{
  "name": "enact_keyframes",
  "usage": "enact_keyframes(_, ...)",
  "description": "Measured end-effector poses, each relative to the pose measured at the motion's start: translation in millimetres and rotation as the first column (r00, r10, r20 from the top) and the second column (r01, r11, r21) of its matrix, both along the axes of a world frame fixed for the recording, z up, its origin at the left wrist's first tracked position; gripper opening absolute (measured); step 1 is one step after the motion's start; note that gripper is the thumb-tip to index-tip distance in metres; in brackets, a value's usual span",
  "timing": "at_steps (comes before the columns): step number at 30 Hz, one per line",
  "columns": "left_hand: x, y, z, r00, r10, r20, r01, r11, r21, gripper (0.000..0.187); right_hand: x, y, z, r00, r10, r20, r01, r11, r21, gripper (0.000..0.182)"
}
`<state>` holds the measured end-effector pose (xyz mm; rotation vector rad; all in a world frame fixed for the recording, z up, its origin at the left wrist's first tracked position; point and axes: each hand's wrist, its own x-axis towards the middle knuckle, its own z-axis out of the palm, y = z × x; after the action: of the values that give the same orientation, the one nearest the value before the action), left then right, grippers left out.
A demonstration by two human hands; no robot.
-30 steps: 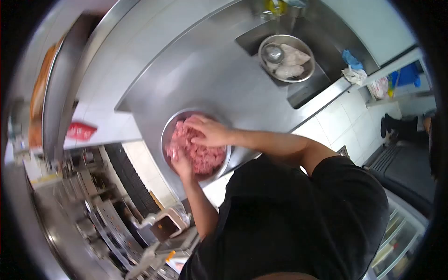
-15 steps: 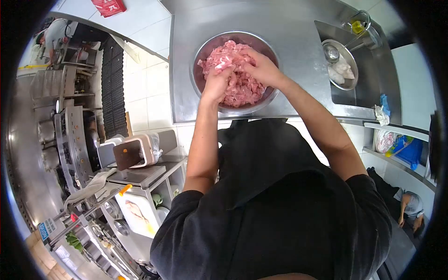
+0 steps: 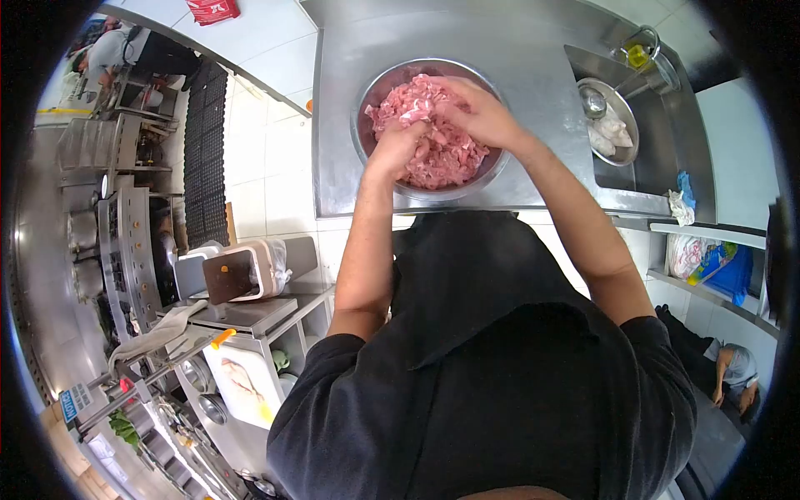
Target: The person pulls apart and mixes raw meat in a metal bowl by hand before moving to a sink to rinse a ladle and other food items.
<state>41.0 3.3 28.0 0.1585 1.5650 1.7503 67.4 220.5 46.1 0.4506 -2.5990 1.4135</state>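
A large steel bowl (image 3: 364, 142) on the steel counter holds a heap of raw pink meat pieces (image 3: 446, 162). My left hand (image 3: 400, 150) reaches in from the near left, its fingers curled into the meat and partly buried. On the right side of the heap, my right hand (image 3: 483, 117) lies over the meat with bent fingers gripping into it. Its fingertips are smeared by motion and partly hidden. Both hands are inside the bowl's rim, a short gap apart.
To the right, a sink (image 3: 654, 167) holds a steel basin (image 3: 631, 150) with a ladle (image 3: 593, 102) and pale pieces. A red packet (image 3: 212, 10) lies at the upper left. Co-workers (image 3: 112, 54) (image 3: 737, 367) appear far left and lower right. A cutting board (image 3: 242, 383) stands lower left.
The view has shifted slightly, so the bowl sits a little farther right. My right hand has moved over the meat; the heap's shape differs slightly. The far-left person has shifted.
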Motion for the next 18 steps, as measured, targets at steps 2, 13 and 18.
enact_keyframes(2,1.1,0.2,6.0,0.999,-0.037,0.021,0.036,0.998,0.052,0.025,0.8,-5.2,8.9,0.987,0.16,-0.002,-0.16,0.984,-0.08,0.034)
enact_keyframes(13,6.6,10.0,17.6,0.929,0.224,-0.296,-0.178,0.969,0.174,0.046,1.4,-10.5,16.3,0.923,-0.022,0.383,0.096,0.98,-0.174,0.026)
enact_keyframes(18,2.3,11.7,18.7,0.879,0.232,-0.416,-0.228,0.972,0.059,0.035,2.3,-13.3,15.5,0.969,0.013,0.246,0.057,0.959,-0.277,0.031)
